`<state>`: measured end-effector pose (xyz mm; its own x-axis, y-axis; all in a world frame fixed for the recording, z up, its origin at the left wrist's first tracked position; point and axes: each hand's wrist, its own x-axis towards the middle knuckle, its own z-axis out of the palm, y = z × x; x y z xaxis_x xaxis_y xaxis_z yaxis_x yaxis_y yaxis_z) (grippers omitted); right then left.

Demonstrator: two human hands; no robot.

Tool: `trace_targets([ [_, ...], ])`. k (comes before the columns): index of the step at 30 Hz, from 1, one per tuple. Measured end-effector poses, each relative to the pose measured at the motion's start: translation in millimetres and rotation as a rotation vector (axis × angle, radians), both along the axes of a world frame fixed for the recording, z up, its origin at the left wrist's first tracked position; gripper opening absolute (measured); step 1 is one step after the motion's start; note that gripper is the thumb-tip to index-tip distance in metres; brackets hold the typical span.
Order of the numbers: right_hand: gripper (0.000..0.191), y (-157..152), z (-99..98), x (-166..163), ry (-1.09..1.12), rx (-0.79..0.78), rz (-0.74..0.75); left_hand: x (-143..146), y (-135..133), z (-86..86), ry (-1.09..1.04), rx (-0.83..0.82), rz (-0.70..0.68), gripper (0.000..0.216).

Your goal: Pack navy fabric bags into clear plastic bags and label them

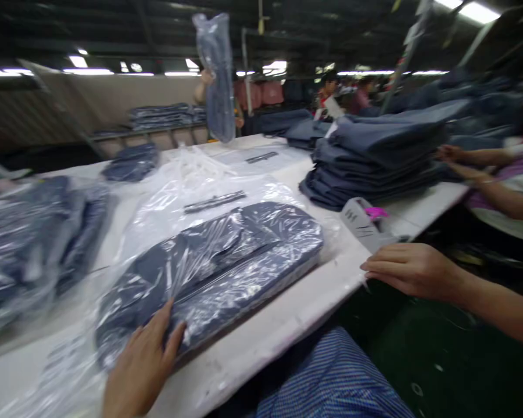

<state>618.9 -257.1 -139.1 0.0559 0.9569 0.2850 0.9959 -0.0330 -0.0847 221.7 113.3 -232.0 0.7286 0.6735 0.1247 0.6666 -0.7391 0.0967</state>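
A dark blue folded fabric piece in a clear plastic bag [244,249] lies aslant on the table in front of me. My left hand [146,354] rests on the bag's near left end, fingers stretched out and thumb apart, with creases in the plastic by the fingertips. Off the table's right edge, my right hand [407,270] is closed in a pinch. A small whitish bit shows at its fingertips, too blurred to name. Just beyond that hand stands a white card box [361,223] with handwritten marks and a pink item [377,212] at its top.
Flat clear bags [192,180] lie behind the bagged piece. More bagged pieces [39,244] sit at the left. A tall stack of dark blue fabric [370,157] stands right of centre. A co-worker's arms [483,165] are beside it; another person holds up a filled bag [218,81].
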Motion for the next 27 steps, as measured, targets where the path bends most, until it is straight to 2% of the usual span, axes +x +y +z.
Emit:
trace_targets([
  [2, 0.017, 49, 11.0, -14, 0.029, 0.024, 0.219, 7, -6, 15.1, 0.066, -0.091, 0.037, 0.061],
  [5, 0.013, 124, 24.3, -40, 0.113, -0.046, 0.485, 13, -4, 31.7, 0.098, -0.182, 0.09, 0.055],
  [7, 0.014, 170, 31.0, -60, 0.17, -0.134, 0.617, 12, 0, 37.8, 0.119, -0.226, 0.102, 0.053],
  [10, 0.016, 230, 35.5, -91, 0.256, -0.256, 0.755, 5, 4, 38.5, 0.113, -0.188, 0.048, 0.052],
  [14, 0.019, 297, 29.0, -124, 0.294, -0.4, 0.837, -3, 7, 30.2, 0.03, -0.118, -0.018, 0.056],
  [18, 0.024, 348, 12.9, -148, 0.267, -0.523, 0.868, -6, 10, 23.6, -0.035, -0.135, 0.031, 0.072],
  [21, 0.024, 378, 0.1, -163, 0.207, -0.569, 0.887, -7, 11, 21.3, -0.079, -0.146, 0.056, 0.08],
  [27, 0.025, 422, -20.4, -190, 0.009, -0.66, 0.881, -8, 10, 20.8, -0.118, -0.16, 0.068, 0.081],
])
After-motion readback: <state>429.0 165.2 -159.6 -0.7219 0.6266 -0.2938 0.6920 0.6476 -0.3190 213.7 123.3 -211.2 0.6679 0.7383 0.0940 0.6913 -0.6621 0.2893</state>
